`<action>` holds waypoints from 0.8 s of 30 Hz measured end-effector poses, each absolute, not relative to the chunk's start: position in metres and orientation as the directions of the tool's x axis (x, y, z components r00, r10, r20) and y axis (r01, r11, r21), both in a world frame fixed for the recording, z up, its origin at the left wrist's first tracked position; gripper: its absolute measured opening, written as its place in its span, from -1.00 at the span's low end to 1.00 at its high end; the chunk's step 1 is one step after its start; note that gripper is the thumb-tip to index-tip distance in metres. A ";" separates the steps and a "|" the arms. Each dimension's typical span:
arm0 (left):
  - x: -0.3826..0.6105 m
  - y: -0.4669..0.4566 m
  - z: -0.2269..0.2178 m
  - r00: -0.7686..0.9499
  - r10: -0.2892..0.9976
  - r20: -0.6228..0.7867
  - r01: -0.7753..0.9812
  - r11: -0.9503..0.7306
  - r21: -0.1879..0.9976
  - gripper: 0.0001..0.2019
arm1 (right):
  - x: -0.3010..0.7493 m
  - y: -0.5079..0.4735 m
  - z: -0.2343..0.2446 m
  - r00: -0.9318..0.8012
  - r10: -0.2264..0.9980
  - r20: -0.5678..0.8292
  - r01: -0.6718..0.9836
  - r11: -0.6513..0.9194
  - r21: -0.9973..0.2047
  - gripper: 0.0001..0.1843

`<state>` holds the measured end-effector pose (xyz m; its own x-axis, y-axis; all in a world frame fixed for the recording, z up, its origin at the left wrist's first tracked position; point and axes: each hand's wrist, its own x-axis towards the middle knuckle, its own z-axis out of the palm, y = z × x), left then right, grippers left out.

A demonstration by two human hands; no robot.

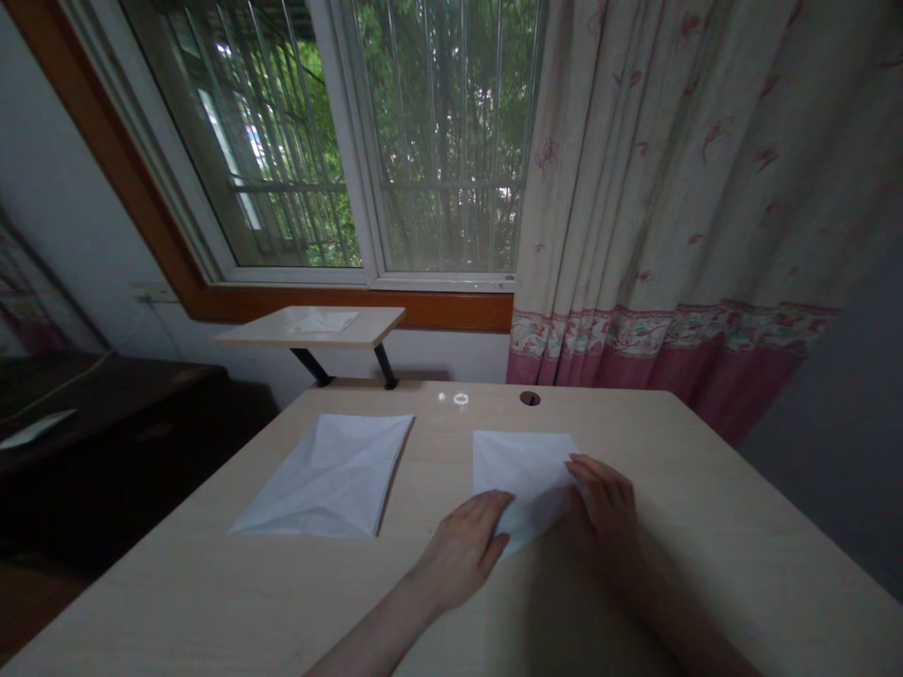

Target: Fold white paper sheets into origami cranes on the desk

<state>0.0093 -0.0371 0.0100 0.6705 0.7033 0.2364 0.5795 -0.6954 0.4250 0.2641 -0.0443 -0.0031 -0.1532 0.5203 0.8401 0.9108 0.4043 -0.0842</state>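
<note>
A white sheet of folded paper [520, 470] lies on the light wooden table [670, 527], right of centre. My left hand [466, 550] rests flat on its near left corner with the fingers stretched forward. On the sheet's right edge sits my right hand [605, 498], fingers curled down and pressing the paper against the table. A second white sheet [331, 475], creased with fold lines and lying flat, is on the table to the left, apart from both hands.
A small raised shelf [314, 329] on black brackets stands at the table's back edge with a paper on it. A cable hole [530, 399] is in the tabletop. Window and patterned curtain [691, 188] behind. A dark cabinet [105, 423] stands at left.
</note>
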 end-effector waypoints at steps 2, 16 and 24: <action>0.010 -0.037 0.009 0.667 0.705 0.240 0.594 -0.698 0.399 -0.53 | 0.257 -0.050 -0.003 -0.180 0.518 0.837 0.897 0.435 -0.077 -0.71; 0.013 -0.040 0.019 0.652 0.714 0.257 0.653 -0.700 0.288 -0.64 | 0.242 -0.054 -0.018 -0.290 0.768 0.571 0.885 0.442 -0.145 -0.57; 0.014 -0.043 0.021 0.660 0.704 0.263 0.636 -0.710 0.304 -0.70 | 0.242 -0.050 -0.021 -0.276 0.804 0.527 0.864 0.448 -0.231 -0.50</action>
